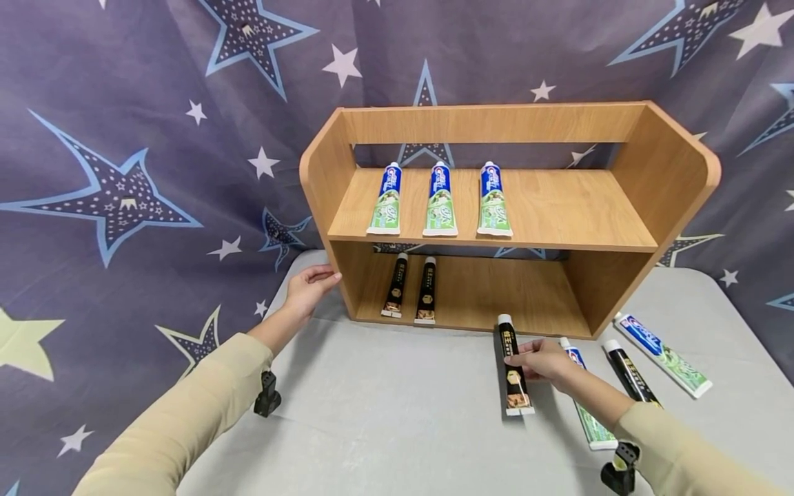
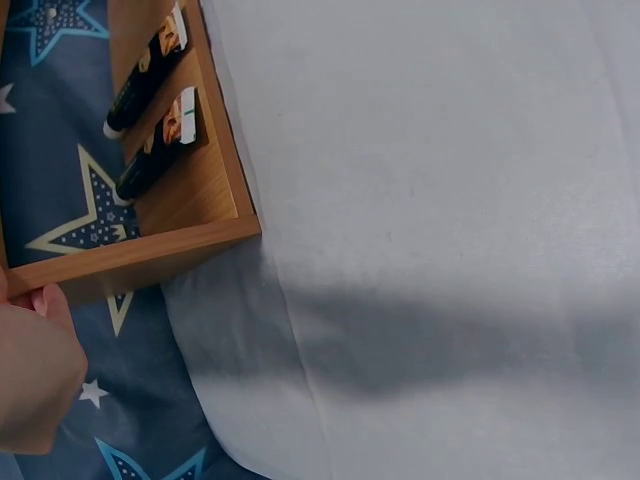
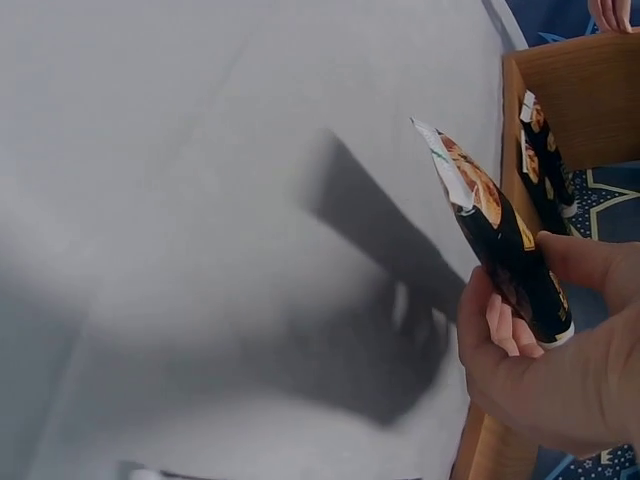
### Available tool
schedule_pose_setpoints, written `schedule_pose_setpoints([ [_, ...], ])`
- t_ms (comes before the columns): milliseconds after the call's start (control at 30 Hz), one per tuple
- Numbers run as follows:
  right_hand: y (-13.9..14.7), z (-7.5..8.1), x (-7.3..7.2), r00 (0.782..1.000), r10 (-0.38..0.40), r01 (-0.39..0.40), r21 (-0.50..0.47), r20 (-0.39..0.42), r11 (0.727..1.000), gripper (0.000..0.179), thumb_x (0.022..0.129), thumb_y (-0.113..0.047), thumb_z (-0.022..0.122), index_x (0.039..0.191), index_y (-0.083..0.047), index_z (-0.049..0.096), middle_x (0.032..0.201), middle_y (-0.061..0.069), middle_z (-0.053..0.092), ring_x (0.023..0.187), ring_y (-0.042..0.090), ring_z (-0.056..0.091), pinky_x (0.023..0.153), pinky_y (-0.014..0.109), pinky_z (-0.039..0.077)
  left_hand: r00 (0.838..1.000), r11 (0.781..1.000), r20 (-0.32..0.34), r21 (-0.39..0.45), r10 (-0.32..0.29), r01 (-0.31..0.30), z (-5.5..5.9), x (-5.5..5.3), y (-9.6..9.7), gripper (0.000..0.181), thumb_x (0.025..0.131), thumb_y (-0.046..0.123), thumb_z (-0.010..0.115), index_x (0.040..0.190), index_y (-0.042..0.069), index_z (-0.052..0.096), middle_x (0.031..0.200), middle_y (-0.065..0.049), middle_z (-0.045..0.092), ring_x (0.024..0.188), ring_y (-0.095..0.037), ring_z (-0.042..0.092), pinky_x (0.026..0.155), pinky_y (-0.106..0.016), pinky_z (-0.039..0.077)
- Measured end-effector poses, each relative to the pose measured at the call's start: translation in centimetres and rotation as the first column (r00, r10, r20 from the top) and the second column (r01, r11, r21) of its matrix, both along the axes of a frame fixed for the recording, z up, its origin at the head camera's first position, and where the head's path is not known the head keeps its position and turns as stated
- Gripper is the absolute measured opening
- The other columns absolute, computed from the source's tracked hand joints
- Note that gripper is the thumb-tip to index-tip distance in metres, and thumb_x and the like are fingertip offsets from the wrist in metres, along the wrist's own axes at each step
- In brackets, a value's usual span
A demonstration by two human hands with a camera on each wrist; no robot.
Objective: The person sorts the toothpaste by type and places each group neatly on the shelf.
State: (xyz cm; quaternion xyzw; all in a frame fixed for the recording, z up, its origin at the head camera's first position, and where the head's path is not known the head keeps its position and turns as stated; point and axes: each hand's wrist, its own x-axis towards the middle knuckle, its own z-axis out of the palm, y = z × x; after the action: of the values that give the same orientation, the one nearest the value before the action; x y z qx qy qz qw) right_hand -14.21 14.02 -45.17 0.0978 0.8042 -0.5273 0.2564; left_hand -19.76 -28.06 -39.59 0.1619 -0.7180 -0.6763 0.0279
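Observation:
My right hand (image 1: 546,359) grips a black toothpaste tube (image 1: 515,372) by its sides, thumb on one side and fingers on the other. The tube is lifted over the table in front of the lower shelf; its shadow falls on the cloth in the right wrist view. My left hand (image 1: 308,289) rests its fingertips against the outer left side of the wooden shelf unit (image 1: 496,124). Two black tubes (image 1: 395,286) lie at the left of the lower shelf. On the upper shelf three blue-and-green Crest toothpaste tubes (image 1: 440,200) lie in a row.
Right of the shelf unit lie a Crest tube (image 1: 666,355), a black tube (image 1: 631,372) and another Crest tube (image 1: 595,424), partly hidden by my right arm. A grey cloth (image 1: 372,413) covers the table. Behind hangs a star-patterned curtain (image 1: 155,83).

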Motion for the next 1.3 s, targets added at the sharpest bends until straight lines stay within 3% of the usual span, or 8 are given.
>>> schedule_pose_setpoints([
  [300, -1.4, 0.2, -2.4, 0.999, -0.042, 0.042, -0.038, 0.001, 0.998, 0.051, 0.083, -0.010, 0.072, 0.120, 0.014, 0.047, 0.084, 0.006, 0.063, 0.065, 0.008, 0.058, 0.064, 0.024, 0.059, 1.000, 1.000, -0.009, 0.014, 0.002, -0.002, 0.0, 0.0, 0.1, 0.033, 0.088, 0.002, 0.065, 0.118, -0.006, 0.055, 0.071, 0.019, 0.062, 0.070, 0.006, 0.062, 0.069, -0.008, 0.054],
  [533, -2.5, 0.6, -3.9, 0.997, -0.073, 0.072, -0.037, -0.011, 0.997, 0.047, 0.083, -0.011, 0.071, 0.119, 0.013, 0.051, 0.081, 0.002, 0.059, 0.065, 0.007, 0.056, 0.065, 0.023, 0.059, 1.000, 1.000, -0.012, 0.006, -0.019, 0.019, 0.0, 0.0, 0.2, 0.035, 0.088, 0.004, 0.067, 0.118, -0.007, 0.056, 0.072, 0.019, 0.063, 0.071, 0.006, 0.062, 0.069, -0.008, 0.054],
  [833, -4.5, 0.7, -5.7, 0.994, -0.103, 0.104, 0.023, -0.049, 0.994, 0.050, 0.082, -0.013, 0.073, 0.121, 0.009, 0.051, 0.092, 0.007, 0.056, 0.073, 0.011, 0.058, 0.080, 0.033, 0.061, 0.999, 1.000, -0.049, -0.003, -0.018, 0.018, -0.6, 0.0, -0.4, 0.032, 0.087, 0.004, 0.068, 0.117, -0.004, 0.058, 0.074, 0.021, 0.064, 0.072, 0.007, 0.064, 0.077, -0.013, 0.057],
  [1033, -5.2, 0.4, -6.5, 0.990, -0.132, 0.135, 0.053, -0.056, 0.989, 0.049, 0.082, -0.014, 0.075, 0.120, 0.007, 0.052, 0.109, 0.018, 0.057, 0.078, 0.015, 0.060, 0.078, 0.030, 0.061, 0.998, 0.998, -0.066, 0.055, -0.015, 0.018, -0.6, 0.0, -0.3, 0.037, 0.085, 0.003, 0.069, 0.118, -0.008, 0.056, 0.073, 0.019, 0.066, 0.076, 0.002, 0.067, 0.078, -0.013, 0.057],
  [1300, -6.2, -0.3, -7.5, 0.977, -0.197, 0.200, 0.037, -0.080, 0.979, 0.052, 0.079, -0.014, 0.076, 0.119, 0.009, 0.054, 0.110, 0.018, 0.058, 0.077, 0.016, 0.064, 0.081, 0.032, 0.061, 0.997, 0.997, -0.082, 0.080, -0.001, 0.007, -1.1, -0.2, -0.6, 0.017, 0.083, 0.004, 0.072, 0.096, 0.011, 0.063, 0.075, 0.019, 0.067, 0.077, 0.003, 0.066, 0.076, -0.010, 0.055],
])
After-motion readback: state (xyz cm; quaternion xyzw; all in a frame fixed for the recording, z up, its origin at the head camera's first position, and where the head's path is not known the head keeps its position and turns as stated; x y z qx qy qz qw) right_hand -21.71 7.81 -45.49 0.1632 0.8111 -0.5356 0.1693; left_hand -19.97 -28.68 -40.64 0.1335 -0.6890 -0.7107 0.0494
